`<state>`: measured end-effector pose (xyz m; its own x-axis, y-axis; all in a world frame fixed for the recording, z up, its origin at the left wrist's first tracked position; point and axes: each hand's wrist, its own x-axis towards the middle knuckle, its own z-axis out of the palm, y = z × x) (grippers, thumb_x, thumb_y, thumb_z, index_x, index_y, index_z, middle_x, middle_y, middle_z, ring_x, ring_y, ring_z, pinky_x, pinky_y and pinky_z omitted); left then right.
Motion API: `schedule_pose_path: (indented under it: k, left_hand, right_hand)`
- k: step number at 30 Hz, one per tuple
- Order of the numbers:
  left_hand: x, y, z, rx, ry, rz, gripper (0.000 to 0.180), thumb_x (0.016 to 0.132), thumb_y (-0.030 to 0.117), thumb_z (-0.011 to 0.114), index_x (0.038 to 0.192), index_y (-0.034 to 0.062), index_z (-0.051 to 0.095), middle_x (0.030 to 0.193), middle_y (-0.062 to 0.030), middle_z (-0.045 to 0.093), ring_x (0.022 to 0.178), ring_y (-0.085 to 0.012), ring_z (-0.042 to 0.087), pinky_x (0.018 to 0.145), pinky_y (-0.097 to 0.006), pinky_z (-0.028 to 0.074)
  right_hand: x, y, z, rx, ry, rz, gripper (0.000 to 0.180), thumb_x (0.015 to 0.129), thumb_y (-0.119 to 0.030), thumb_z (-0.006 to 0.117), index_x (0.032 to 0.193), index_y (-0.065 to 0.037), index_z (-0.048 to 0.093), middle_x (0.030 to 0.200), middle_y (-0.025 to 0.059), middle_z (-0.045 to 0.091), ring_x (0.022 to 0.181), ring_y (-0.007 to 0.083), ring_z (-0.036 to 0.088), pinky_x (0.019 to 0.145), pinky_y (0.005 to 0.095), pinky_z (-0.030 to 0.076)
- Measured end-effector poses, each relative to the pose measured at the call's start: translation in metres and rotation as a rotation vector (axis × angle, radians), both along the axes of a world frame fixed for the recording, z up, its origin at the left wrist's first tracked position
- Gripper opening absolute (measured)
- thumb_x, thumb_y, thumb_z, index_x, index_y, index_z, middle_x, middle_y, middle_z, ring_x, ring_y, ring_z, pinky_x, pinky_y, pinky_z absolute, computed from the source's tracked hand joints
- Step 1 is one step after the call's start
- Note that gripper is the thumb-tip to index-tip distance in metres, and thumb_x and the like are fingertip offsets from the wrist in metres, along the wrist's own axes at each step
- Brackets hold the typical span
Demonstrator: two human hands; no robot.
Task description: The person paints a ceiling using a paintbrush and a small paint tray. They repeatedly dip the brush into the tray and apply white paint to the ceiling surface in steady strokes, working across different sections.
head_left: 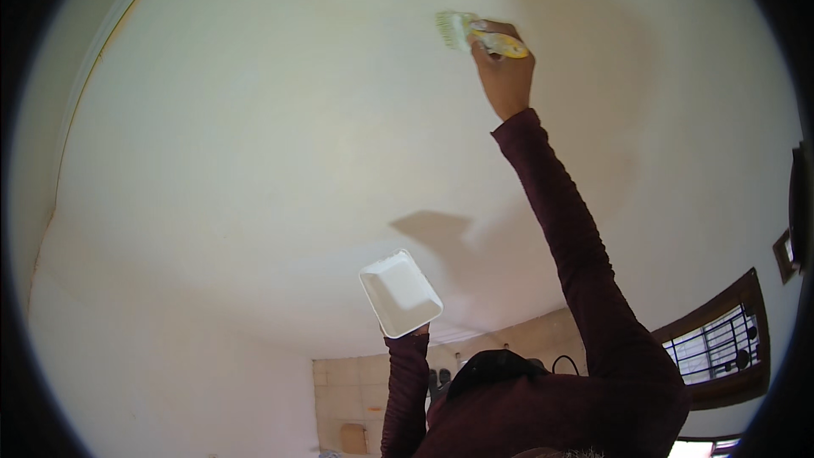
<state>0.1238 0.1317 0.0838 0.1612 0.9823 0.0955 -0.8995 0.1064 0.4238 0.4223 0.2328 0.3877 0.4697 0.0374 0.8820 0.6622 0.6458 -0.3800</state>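
My right hand [502, 53] is raised high on the pale wall [254, 136], its fingers closed around a wide paintbrush. The paintbrush [458, 30] has a yellow, paint-smeared handle and whitish bristles pointing left, at or very near the wall surface. Lower down, a white rectangular tray [401, 293] is held up in front of me, its open side showing. Only a sliver of my left hand [422, 331] shows under the tray's lower edge; the fingers are hidden behind it. What coats the tray's inside is too pale to make out.
A yellowish edge line and white trim [78, 93] run along the left side of the wall. Below lies a tiled floor [356, 382] with a brown object [353, 438] on it. At the right are a wood-framed barred window [716, 343] and a small frame [786, 256].
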Motion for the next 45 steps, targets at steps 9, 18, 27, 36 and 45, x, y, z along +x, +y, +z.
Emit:
schedule_pose_path:
  k: [9, 18, 27, 36, 45]
  left_hand:
    - [0.0, -0.008, 0.017, -0.034, 0.013, -0.026, 0.053, 0.101, 0.042, 0.042, 0.146, 0.0139, 0.041, 0.137, -0.013, 0.056, 0.111, -0.0327, 0.063, 0.093, -0.045, 0.054]
    - [-0.003, -0.005, 0.013, 0.025, 0.097, -0.037, 0.051, 0.101, 0.043, 0.043, 0.144, 0.0146, 0.043, 0.137, -0.0128, 0.056, 0.112, -0.0319, 0.062, 0.096, -0.046, 0.053]
    - [-0.003, -0.003, 0.006, -0.077, -0.001, -0.018, 0.047, 0.102, 0.039, 0.044, 0.14, 0.0125, 0.046, 0.133, -0.0122, 0.058, 0.112, -0.0323, 0.062, 0.098, -0.046, 0.052]
    - [-0.006, -0.001, 0.002, 0.034, 0.107, -0.063, 0.048, 0.103, 0.037, 0.044, 0.143, 0.0113, 0.04, 0.135, -0.0139, 0.056, 0.114, -0.0314, 0.06, 0.1, -0.046, 0.051]
    - [-0.005, -0.001, 0.002, -0.012, 0.129, -0.052, 0.05, 0.102, 0.04, 0.044, 0.144, 0.0125, 0.041, 0.135, -0.0135, 0.055, 0.114, -0.0317, 0.06, 0.1, -0.046, 0.051]
  right_hand:
    - [0.106, -0.036, -0.004, -0.001, 0.001, -0.336, 0.018, 0.087, -0.01, 0.073, 0.103, -0.003, 0.069, 0.09, 0.0075, 0.073, 0.077, 0.0146, 0.07, 0.07, 0.0283, 0.056]
    - [0.044, -0.017, -0.01, -0.089, -0.229, -0.616, 0.035, 0.075, -0.003, 0.07, 0.105, -0.022, 0.07, 0.112, 0.0005, 0.059, 0.094, 0.0235, 0.061, 0.074, 0.0365, 0.056]
    - [-0.042, -0.025, -0.008, -0.037, -0.235, -0.059, 0.025, 0.079, 0.001, 0.07, 0.1, -0.012, 0.068, 0.105, 0.0055, 0.062, 0.091, 0.0245, 0.064, 0.078, 0.034, 0.054]
    - [0.11, -0.046, -0.024, -0.007, 0.086, -0.045, 0.02, 0.088, -0.014, 0.072, 0.104, -0.003, 0.067, 0.09, 0.0032, 0.07, 0.071, 0.0086, 0.065, 0.063, 0.0236, 0.055]
    - [0.177, -0.074, -0.005, 0.096, 0.135, -0.349, 0.017, 0.085, -0.014, 0.071, 0.102, -0.008, 0.071, 0.098, 0.0057, 0.071, 0.085, 0.0227, 0.07, 0.079, 0.0327, 0.055]
